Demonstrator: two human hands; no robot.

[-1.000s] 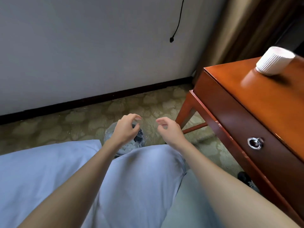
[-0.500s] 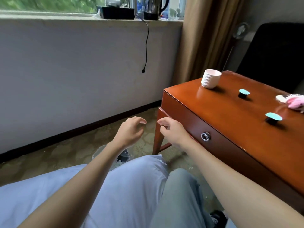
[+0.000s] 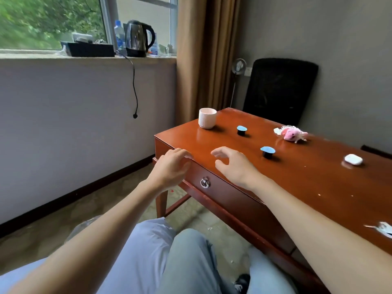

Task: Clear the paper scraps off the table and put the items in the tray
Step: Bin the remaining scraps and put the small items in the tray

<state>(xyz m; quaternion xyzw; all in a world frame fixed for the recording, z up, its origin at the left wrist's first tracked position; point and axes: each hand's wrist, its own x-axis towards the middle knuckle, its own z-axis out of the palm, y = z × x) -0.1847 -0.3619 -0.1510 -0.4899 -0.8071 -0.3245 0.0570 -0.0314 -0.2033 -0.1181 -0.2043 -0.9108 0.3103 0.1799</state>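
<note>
Your left hand (image 3: 171,166) hangs at the front left edge of the surface (image 3: 307,187), fingers loosely curled, holding nothing. Your right hand (image 3: 233,166) hovers just over the wood, fingers apart and relaxed, also holding nothing. The drawer's ring pull (image 3: 205,183) sits below, between them.

Right of that hand stands the near pod (image 3: 267,152). Past it are the far pod (image 3: 241,130) and the cup (image 3: 207,118) by the back left corner. The toy (image 3: 293,134) lies farther right and the case (image 3: 353,159) well apart toward you. White specks dot the wood.

A chair (image 3: 280,90) stands behind the surface and a curtain (image 3: 203,56) hangs in the corner. The sill carries a kettle (image 3: 136,38) and a black tray (image 3: 91,49).

A scrap (image 3: 381,229) is cut off at the right edge and blurred. The toy is blurred too, and you cannot tell what lies in the tray.
</note>
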